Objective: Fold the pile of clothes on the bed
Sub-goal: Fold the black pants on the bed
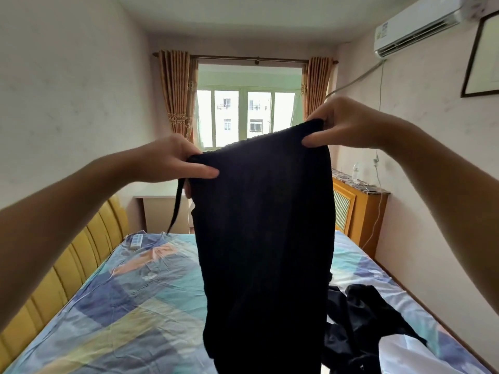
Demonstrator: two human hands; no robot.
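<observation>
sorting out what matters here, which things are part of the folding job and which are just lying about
Part of the job:
- black trousers, held up by left hand and right hand
- dark clothes pile on the bed
- white garment

Just lying about:
- remote control
- bottle on the cabinet

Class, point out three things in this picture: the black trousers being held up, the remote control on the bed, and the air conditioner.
black trousers (266, 225): head view, middle of the hanging cloth.
remote control (136, 241): head view, its middle.
air conditioner (421, 25): head view, front panel.
</observation>
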